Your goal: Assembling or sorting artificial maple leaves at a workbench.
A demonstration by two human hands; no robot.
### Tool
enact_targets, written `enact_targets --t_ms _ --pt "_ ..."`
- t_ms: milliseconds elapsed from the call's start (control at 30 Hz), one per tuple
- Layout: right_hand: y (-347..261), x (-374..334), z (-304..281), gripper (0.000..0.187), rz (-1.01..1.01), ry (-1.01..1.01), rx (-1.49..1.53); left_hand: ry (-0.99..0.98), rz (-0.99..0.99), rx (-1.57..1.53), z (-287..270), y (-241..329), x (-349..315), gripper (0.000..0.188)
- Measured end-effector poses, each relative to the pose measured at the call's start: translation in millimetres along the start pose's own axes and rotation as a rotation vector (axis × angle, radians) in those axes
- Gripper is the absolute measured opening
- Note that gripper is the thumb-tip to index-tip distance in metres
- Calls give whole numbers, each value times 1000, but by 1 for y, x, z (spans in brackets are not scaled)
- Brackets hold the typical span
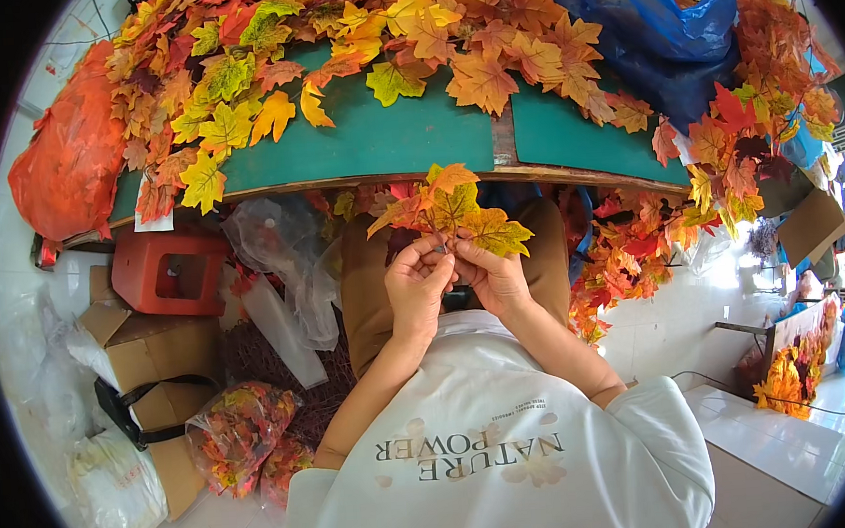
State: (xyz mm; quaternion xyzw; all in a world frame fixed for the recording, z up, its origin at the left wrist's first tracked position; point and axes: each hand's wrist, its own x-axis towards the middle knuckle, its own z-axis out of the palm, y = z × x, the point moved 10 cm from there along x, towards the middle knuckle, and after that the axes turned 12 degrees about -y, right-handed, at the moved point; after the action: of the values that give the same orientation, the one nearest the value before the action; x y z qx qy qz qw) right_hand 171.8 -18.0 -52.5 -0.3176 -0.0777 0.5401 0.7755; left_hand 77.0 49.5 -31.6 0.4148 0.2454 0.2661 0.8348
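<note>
Left fingers: my left hand (414, 286) pinches the sprig (454, 207) at its base, thumb against forefinger, other fingers curled in.
Right fingers: my right hand (497, 277) grasps the same base, thumb uppermost, its tip just beside the left fingertips.
Sprig position: upper middle of the frame, held between my hands and overlapping the edge of the table (339, 163) in view; contact with that edge cannot be told.
Step in hand: judged to be fingertip work on the stems where the leaves gather; the exact action is hidden by my fingers.
Next move: judged to call for a steady left pinch and small right-thumb adjustments, leaf blades clear of the grip.
Sprig direction: leaves fan toward the top of the frame, with one pointing left and one right; the base points down, toward me.
Long axis: base to top leaf runs roughly up the frame; the leaf spread is wider, lying crosswise and dipping slightly to the right.
Table surface: green, bearing the leaf pile (486, 37) along the top of the frame.
Outer items: red bag (63, 155), upper left; blue bag (656, 42), upper right; stool (133, 272), left, below the table.
</note>
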Motion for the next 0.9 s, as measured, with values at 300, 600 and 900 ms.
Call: enact_targets --t_ms 300,600,900 --pt "-3 0 1 20 -19 3 -88 -8 17 -19 0 3 4 24" --pt "7 10 5 33 -89 -125 -471 -28 -1 -199 -16 -8 15 14" --pt "68 -20 41 30 369 -469 -470 99 108 -421 -78 18 31 10"
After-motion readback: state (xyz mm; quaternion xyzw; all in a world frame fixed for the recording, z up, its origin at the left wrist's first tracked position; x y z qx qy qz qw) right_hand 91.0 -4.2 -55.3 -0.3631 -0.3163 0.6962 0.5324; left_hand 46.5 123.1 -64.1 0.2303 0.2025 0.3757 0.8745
